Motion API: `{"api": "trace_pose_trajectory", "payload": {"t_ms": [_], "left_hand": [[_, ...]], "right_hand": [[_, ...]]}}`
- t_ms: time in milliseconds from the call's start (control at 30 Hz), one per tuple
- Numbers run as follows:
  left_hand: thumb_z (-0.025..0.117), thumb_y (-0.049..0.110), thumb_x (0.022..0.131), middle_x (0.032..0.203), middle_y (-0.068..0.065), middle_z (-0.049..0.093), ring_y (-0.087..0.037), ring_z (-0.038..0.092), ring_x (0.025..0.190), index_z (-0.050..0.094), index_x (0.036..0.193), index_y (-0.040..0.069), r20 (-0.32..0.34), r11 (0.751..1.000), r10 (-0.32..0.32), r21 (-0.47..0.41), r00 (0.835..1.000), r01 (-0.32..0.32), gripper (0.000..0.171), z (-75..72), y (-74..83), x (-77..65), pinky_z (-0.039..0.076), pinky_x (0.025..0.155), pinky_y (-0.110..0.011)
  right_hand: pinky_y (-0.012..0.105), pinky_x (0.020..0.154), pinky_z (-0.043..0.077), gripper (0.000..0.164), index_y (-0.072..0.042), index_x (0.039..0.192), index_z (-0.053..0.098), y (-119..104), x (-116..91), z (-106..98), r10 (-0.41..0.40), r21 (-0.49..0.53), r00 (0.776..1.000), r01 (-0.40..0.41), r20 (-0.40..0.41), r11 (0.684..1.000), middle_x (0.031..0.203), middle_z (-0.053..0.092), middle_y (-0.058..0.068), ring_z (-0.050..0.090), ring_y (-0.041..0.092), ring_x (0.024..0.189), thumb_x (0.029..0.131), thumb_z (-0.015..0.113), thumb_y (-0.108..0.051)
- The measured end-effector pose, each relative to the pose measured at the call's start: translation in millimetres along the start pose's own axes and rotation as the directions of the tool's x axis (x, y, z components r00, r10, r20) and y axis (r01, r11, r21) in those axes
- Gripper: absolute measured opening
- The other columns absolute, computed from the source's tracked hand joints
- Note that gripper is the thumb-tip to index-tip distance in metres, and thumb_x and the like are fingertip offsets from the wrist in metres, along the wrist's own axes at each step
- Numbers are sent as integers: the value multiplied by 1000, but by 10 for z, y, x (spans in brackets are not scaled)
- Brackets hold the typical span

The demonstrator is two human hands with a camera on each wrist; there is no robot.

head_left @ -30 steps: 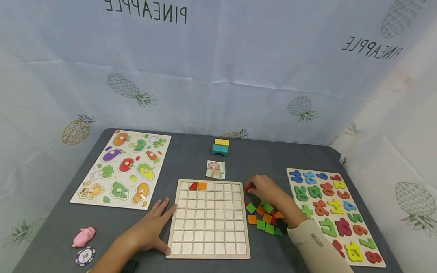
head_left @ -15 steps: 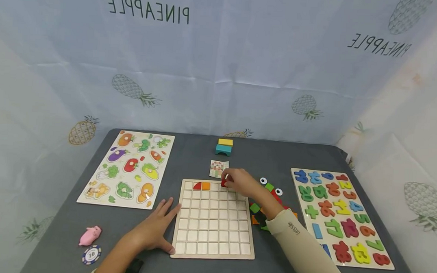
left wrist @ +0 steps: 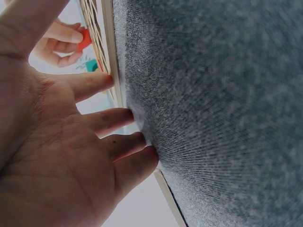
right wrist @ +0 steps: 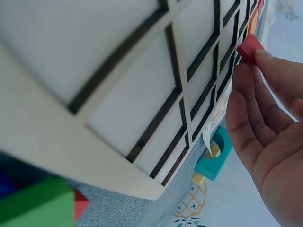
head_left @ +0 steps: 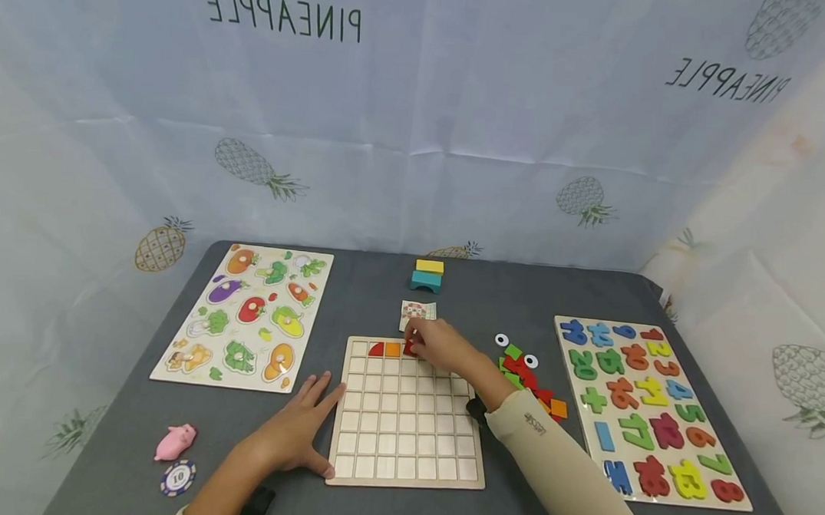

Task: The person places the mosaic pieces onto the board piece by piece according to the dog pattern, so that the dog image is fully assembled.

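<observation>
A wooden grid board (head_left: 407,424) lies in front of me. In its far row a red quarter-round tile (head_left: 377,350) and an orange square tile (head_left: 392,349) sit side by side. My right hand (head_left: 442,345) pinches a small red tile (right wrist: 250,48) between thumb and fingers, over the far row just right of the orange one. Fingers partly cover that tile in the head view. My left hand (head_left: 296,434) rests spread at the board's left edge, thumb on the near left corner and a fingertip touching the side. A small picture card (head_left: 417,311) lies behind the board, partly behind the right hand.
Loose coloured tiles (head_left: 526,376) lie right of the board, partly behind the right arm. A number puzzle (head_left: 654,422) is at the right, a vegetable puzzle (head_left: 244,323) at the left. Teal (head_left: 426,281) and yellow blocks (head_left: 429,267), a pink pig (head_left: 175,441) and a chip (head_left: 178,478) stand around.
My right hand has moved left from beside the loose tiles to the board's far row, carrying the red tile. The left hand stays at the board's edge. The view shifts slightly.
</observation>
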State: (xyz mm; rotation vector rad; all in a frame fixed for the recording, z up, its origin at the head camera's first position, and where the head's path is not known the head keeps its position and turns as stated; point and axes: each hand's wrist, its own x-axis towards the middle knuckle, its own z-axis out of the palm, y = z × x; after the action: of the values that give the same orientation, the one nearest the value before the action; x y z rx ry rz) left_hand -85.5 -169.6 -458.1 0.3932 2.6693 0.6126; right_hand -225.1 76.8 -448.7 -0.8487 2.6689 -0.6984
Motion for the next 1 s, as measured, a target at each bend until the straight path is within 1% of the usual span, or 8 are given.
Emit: {"api": "trace_pose_trajectory", "payload": {"t_ms": [167, 333, 533, 733, 867, 1000], "left_hand": [[85, 48, 42, 150, -15, 13, -38, 6, 137, 27, 143, 15, 1, 1000, -3, 3, 1000, 3, 121, -10, 7, 10, 25, 101, -55], [85, 48, 42, 150, -15, 13, -38, 6, 137, 28, 143, 15, 6, 1000, -8, 4, 1000, 8, 121, -10, 17, 11, 24, 101, -55], [86, 46, 43, 150, -16, 14, -39, 6, 136, 28, 143, 14, 7, 1000, -8, -3, 1000, 8, 120, -8, 16, 5, 25, 101, -55], [86, 45, 43, 149, -16, 14, -39, 7, 136, 28, 143, 14, 7, 1000, -1, 1, 1000, 1, 119, -1, 16, 8, 26, 100, -55], [86, 45, 44, 149, -17, 14, -39, 7, 136, 28, 143, 14, 7, 1000, 6, -5, 1000, -5, 119, -2, 16, 6, 25, 100, -55], [86, 46, 44, 149, -17, 14, -39, 7, 136, 28, 143, 13, 6, 1000, 4, -5, 1000, -4, 119, -7, 21, -1, 25, 100, -55]], "right_hand": [[24, 62, 44, 7, -12, 93, 59, 2, 25, -4, 11, -6, 1000, -11, -3, 1000, 79, 60, -5, 54, 7, 68, 86, 61, -11], [24, 64, 44, 6, -12, 90, 62, -5, 39, 12, 23, -37, 1000, -24, -8, 999, 75, 57, -7, 52, 7, 66, 84, 63, -13], [25, 65, 45, 4, -13, 88, 65, -30, 43, 48, 20, -112, 1000, -21, -7, 993, 76, 60, -6, 54, 7, 68, 84, 63, -14], [26, 71, 48, 9, -14, 91, 69, -44, 11, 64, -5, -200, 1000, 3, -8, 980, 86, 65, -4, 60, 10, 79, 85, 63, -15], [27, 74, 49, 14, -14, 97, 69, -55, -22, 66, -44, -258, 999, 42, -1, 965, 93, 67, -2, 61, 12, 86, 84, 63, -14], [25, 72, 49, 14, -14, 96, 70, -81, -54, 66, -97, -331, 995, 92, 3, 939, 93, 66, -1, 61, 12, 86, 84, 64, -14]]}}
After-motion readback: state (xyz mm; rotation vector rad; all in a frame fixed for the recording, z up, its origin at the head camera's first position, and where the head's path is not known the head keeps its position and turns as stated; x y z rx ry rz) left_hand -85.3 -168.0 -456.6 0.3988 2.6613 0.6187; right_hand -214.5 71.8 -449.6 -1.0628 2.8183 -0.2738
